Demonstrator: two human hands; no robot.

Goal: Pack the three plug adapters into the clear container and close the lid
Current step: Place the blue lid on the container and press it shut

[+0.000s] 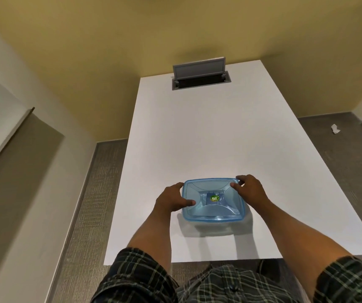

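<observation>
A clear blue-tinted container (214, 212) stands on the white table (197, 138) near its front edge, with its blue lid (210, 189) lying on top. A green round sticker shows at the lid's centre. My left hand (172, 199) grips the container's left edge, thumb pressed on the lid. At the far right corner, my right hand (249, 189) has its thumb on top of the lid and its fingers curled over the rim. No plug adapters are visible; the tinted lid hides what is inside.
An open grey cable hatch (200, 78) is set into the far end of the table, its flap raised. Grey carpet surrounds the table, with a crumpled white scrap (335, 129) on the floor at right. Yellow wall lies behind.
</observation>
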